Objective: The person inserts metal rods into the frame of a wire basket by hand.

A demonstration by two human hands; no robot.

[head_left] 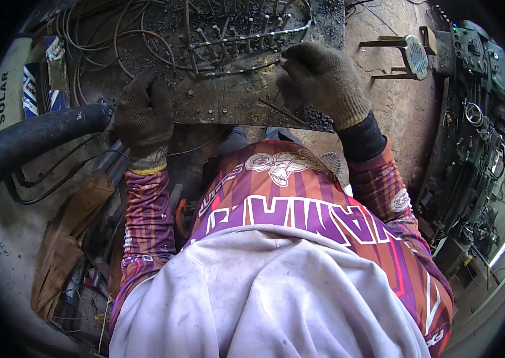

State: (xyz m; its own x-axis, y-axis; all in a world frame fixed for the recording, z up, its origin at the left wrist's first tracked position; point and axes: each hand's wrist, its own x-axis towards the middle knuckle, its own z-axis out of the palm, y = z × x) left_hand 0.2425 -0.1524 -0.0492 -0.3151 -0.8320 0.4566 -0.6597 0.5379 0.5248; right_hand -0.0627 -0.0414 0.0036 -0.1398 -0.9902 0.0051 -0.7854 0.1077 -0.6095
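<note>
My left hand (pixel 144 113), in a brown knit work glove, is closed near the left front of a dark metal work table (pixel 228 104). What its fingers hold, if anything, is hidden. My right hand (pixel 329 82), in a matching glove, is closed above the table's right side. Its fingertips come close to the end of a thin metal rod (pixel 237 70) on the tabletop; whether they grip it I cannot make out. Behind that rod, a bent metal rod (pixel 252 37) runs among several upright metal pegs (pixel 224 45). A short loose rod (pixel 282 110) lies by the front edge.
Coiled cables (pixel 118 45) spread over the table's left. A thick black hose (pixel 43 134) reaches in near my left hand. A small metal stand (pixel 413 56) is on the floor at right, beside a large green machine (pixel 485 77). Brown cloth (pixel 64 250) lies lower left.
</note>
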